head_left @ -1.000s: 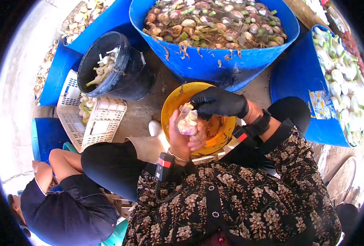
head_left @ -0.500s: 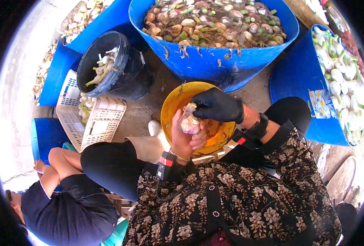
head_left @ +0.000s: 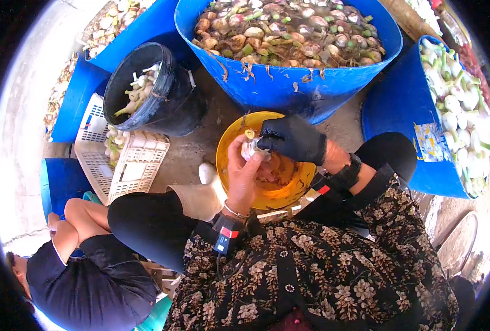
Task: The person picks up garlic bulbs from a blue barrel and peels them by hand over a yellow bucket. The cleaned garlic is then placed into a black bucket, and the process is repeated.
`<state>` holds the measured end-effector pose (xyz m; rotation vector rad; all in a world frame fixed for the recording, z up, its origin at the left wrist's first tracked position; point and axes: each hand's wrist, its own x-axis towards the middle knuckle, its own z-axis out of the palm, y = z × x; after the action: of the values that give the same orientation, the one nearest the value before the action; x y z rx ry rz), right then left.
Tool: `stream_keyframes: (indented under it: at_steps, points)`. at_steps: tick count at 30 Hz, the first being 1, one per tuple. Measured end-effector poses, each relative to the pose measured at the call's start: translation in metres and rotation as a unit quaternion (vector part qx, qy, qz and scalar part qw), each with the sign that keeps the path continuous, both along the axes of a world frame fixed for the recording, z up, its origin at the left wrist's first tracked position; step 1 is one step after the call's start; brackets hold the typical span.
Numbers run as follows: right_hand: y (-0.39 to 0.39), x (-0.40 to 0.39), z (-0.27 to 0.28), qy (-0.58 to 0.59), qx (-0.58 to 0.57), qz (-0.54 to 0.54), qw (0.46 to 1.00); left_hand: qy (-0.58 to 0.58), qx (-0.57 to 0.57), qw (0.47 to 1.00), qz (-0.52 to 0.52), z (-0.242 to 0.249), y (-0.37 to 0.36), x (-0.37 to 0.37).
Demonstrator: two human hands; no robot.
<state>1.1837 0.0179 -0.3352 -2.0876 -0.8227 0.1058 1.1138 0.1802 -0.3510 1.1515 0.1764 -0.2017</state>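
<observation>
Large blue tub (head_left: pixel 289 91), far side of the work spot; packed with unpeeled-looking bulbs, green stem stubs among them, wet in places; brown scraps of skin stuck over its near rim. Blue tub at right (head_left: pixel 396 124), tilted; full of pale, cleaner bulbs (head_left: pixel 456 105) with greenish stems; torn label on its wall. Co-worker (head_left: pixel 90 284) at lower left, dark clothing, arms folded in close, well apart from the person's hands. Black bucket (head_left: pixel 179 105), left of the large tub, leaning; a small heap of pale bulbs with stems inside. White slotted crate (head_left: pixel 140 168), tilted, just beside the black bucket; more pale bulbs in it. Yellow bucket (head_left: pixel 226 165), directly in front of the person; reddish-brown scraps inside, too blurred to sort.

Right hand (head_left: pixel 266 138), black glove, reaching in over the yellow bucket; fingers curled tight, pinching at the bulb's near-right side; exact fingertip contact partly hidden. Left hand (head_left: pixel 243 171), bare, palm side partly up; fingers and thumb wrapped round the bulb, a firm cradle. Garlic bulb (head_left: pixel 250 150), whitish with purple tint, between both hands above the yellow bucket; cut stem end pointing up and away, yellowish.
</observation>
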Motion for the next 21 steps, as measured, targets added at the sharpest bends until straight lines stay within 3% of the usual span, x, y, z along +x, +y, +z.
stream_keyframes:
  at_steps: [4, 10, 13, 15, 18, 21]
  points:
    - [0.001, 0.005, -0.004, 0.021, 0.053, 0.021, 0.998, 0.031, -0.039, 0.999, -0.009, 0.003, 0.003, 0.001]
    - [0.0, 0.001, 0.006, 0.202, 0.129, 0.023, 0.971, 0.058, -0.135, 0.986, -0.082, -0.001, 0.013, 0.003]
    - [0.003, -0.004, 0.007, 0.324, 0.194, 0.006, 0.926, 0.098, -0.157, 0.977, -0.103, 0.002, 0.015, 0.003]
    - [0.003, -0.005, 0.006, 0.346, 0.187, 0.0, 0.919, 0.099, -0.186, 0.968, -0.136, 0.0, 0.02, 0.005]
    - [0.005, -0.001, 0.007, 0.34, 0.167, 0.011, 0.925, 0.095, -0.162, 0.975, -0.123, 0.007, 0.019, 0.004]
    - [0.009, -0.002, 0.009, 0.237, 0.179, 0.027, 0.955, 0.055, 0.002, 0.998, -0.007, 0.014, 0.009, 0.001]
